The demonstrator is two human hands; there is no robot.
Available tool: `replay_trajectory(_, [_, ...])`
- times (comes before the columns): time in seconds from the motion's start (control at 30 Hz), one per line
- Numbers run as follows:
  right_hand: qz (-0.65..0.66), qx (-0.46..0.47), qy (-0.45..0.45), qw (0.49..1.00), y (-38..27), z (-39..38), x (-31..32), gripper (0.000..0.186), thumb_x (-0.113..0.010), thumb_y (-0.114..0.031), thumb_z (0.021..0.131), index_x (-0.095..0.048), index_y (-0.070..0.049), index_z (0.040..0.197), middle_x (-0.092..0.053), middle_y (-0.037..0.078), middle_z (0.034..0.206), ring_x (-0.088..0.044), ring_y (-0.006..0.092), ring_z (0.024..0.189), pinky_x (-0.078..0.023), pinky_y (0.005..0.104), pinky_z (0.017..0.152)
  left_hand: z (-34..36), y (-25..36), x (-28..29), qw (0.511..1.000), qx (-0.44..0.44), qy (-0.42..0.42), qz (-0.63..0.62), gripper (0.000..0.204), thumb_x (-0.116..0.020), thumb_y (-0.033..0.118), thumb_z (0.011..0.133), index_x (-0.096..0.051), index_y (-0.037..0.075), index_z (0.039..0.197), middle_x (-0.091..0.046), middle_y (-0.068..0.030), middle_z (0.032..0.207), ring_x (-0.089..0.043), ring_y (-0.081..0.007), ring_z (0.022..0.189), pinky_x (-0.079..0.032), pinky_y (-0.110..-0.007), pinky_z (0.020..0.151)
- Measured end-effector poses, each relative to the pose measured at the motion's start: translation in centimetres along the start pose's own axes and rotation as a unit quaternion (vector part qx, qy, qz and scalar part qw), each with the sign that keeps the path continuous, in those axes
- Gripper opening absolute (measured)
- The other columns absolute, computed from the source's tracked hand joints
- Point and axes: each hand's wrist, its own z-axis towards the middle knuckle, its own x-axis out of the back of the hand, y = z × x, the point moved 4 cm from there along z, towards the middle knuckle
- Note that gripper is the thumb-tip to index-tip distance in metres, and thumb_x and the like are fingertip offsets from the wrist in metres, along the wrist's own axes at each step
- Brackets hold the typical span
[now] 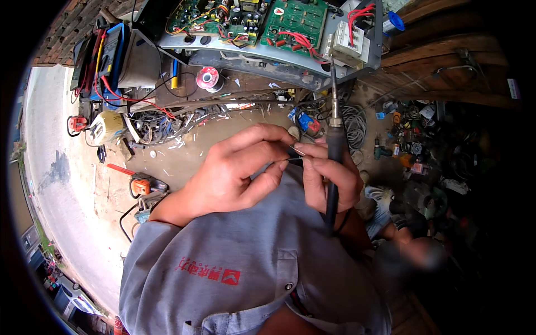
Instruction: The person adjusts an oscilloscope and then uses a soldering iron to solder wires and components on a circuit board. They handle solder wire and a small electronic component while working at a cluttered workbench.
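My left hand (237,170) is closed in a pinch on a small dark part with thin wire leads (294,158), in front of my chest. The thumb and fingertips of my right hand (338,178) meet the other side of that part. Its exact kind is too small to make out. A soldering iron (334,148) with a black handle stands nearly upright in my right hand. Its metal tip points away from me, overlapping the edge of the opened metal chassis. Green circuit boards (295,23) with red wires sit in that chassis.
A solder spool (208,79) lies on the wooden bench beside a multimeter (113,58) with red and black leads. An orange chainsaw (140,184) rests on the floor at left. Power tools and clutter (410,142) fill the right side. A person (416,254) is at lower right.
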Motion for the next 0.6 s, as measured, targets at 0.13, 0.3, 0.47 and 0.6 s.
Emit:
replay_trajectory(0.13, [0.032, -0.034, -0.019, 0.999, 0.6, -0.6, 1.6, 0.039, -0.057, 0.013, 0.079, -0.04, -0.004, 0.111, -0.066, 0.024, 0.096, -0.062, 0.0282, 0.087, -0.044, 0.0465, 0.084, 0.7, 0.4, 0.3, 1.0, -0.004, -0.015, 0.023, 0.007, -0.063, 0.0, 0.077, -0.063, -0.002, 0.084, -0.06, -0.0164, 0.104, -0.062, -0.0269, 0.09, -0.051, -0.034, 0.075])
replay_trajectory(0.3, [0.062, -0.035, 0.004, 0.997, -0.4, 1.2, 2.5, 0.041, -0.073, 0.006, 0.07, -0.051, -0.008, 0.101, -0.066, 0.017, 0.102, -0.059, 0.03, 0.091, -0.046, 0.0398, 0.082, 1.7, 0.8, 0.5, 0.997, -0.01, -0.051, 0.05, 0.008, -0.064, 0.001, 0.077, -0.062, -0.002, 0.084, -0.057, -0.018, 0.106, -0.061, -0.0292, 0.092, -0.051, -0.035, 0.076])
replay_trajectory(0.47, [0.033, 0.027, -0.046, 0.998, -0.1, 2.6, 1.9, 0.044, -0.072, 0.01, 0.065, -0.055, -0.009, 0.1, -0.067, 0.012, 0.095, -0.059, 0.0271, 0.083, -0.046, 0.0369, 0.073, 2.2, 1.0, 0.2, 0.996, -0.009, -0.068, 0.05, 0.009, -0.065, 0.002, 0.077, -0.063, -0.002, 0.085, -0.055, -0.0188, 0.108, -0.06, -0.0306, 0.095, -0.051, -0.036, 0.077])
replay_trajectory(0.6, [0.04, 0.039, -0.036, 0.998, 0.3, 2.5, 1.7, 0.045, -0.071, 0.012, 0.064, -0.056, -0.008, 0.101, -0.065, 0.009, 0.088, -0.06, 0.0254, 0.076, -0.046, 0.0353, 0.069, 2.3, 0.9, 0.2, 0.996, -0.01, -0.067, 0.05, 0.01, -0.065, 0.002, 0.077, -0.063, -0.002, 0.086, -0.055, -0.0186, 0.108, -0.059, -0.0306, 0.095, -0.051, -0.036, 0.077])
